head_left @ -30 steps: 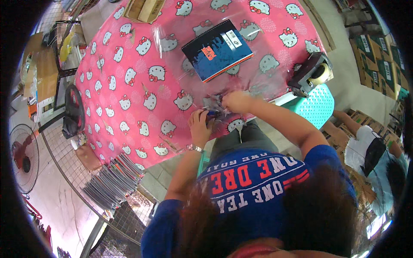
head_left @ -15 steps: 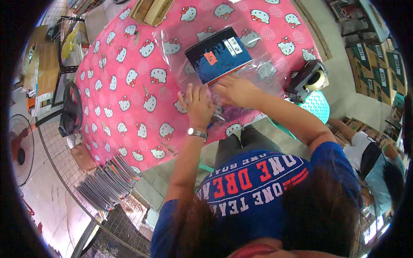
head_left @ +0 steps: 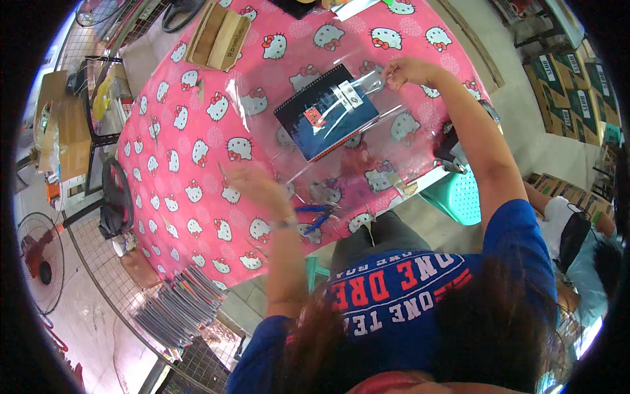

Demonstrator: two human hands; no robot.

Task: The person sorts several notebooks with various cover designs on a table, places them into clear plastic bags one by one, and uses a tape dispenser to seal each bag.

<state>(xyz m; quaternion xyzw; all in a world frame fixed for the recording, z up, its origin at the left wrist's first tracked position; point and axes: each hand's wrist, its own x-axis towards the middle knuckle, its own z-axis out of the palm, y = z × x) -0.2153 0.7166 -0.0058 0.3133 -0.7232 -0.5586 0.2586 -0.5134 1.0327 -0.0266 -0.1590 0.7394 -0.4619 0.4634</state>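
A spiral-bound notebook (head_left: pixel 308 134) with a dark blue cover lies slantwise on the pink patterned table. Clear plastic sheet (head_left: pixel 262 141) spreads under and around it, and glossy streaks show across the cover. My right hand (head_left: pixel 413 71) is beyond the notebook's far right corner, its fingers pinched on the clear plastic. To the near left of the notebook, my left hand (head_left: pixel 259 189) hovers over the tablecloth, smeared by motion, so its fingers are unclear. A blue-handled cutting tool (head_left: pixel 318 213) rests near the table's front edge, right of my left wrist.
A black tape dispenser (head_left: pixel 451 150) stands at the right table edge, above a turquoise stool (head_left: pixel 462 197). A wooden block holder (head_left: pixel 220 38) sits at the far left. Stacked notebooks (head_left: pixel 180 305) stand at the lower left. Another person (head_left: pixel 577 256) is at the right, near cartons (head_left: pixel 571 98).
My right hand has moved from the notebook's near edge to its far right side with plastic in its fingers. My left hand has swung left, away from the plastic, uncovering the blue-handled tool.
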